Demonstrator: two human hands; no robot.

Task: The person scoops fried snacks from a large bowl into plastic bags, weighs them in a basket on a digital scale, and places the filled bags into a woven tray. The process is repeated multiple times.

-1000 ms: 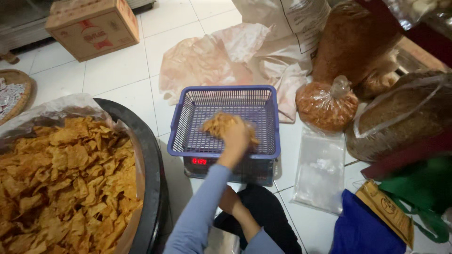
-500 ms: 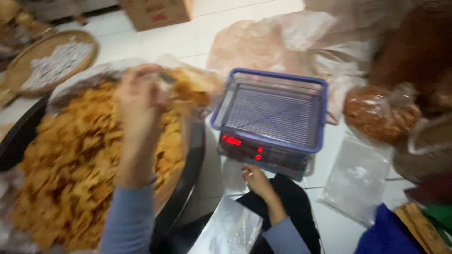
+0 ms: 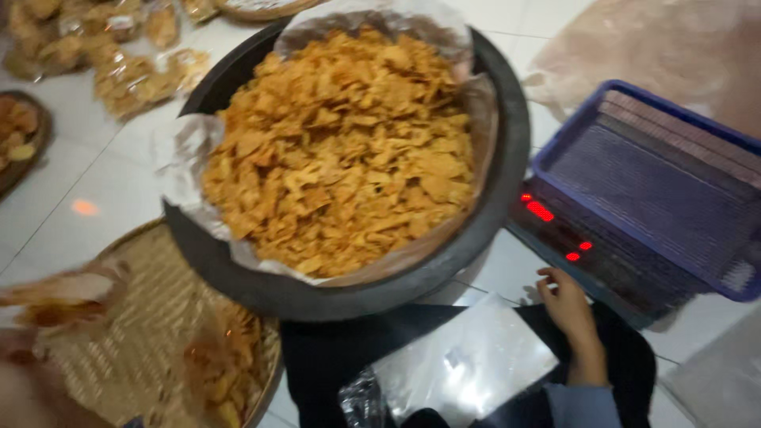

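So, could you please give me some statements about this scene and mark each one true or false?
1. The big black pan is full of golden fried chips. True.
2. The blue basket on the scale is filled with chips. False: no chips show in it.
3. The right hand rests just below the scale, beside a clear plastic bag on the lap. True.
4. The scale's display is dark. False: it shows red lights.
5. The woven tray at lower left holds some chips. True.
6. The left hand is sharp and clearly open. False: it is only a blur at the lower left edge.
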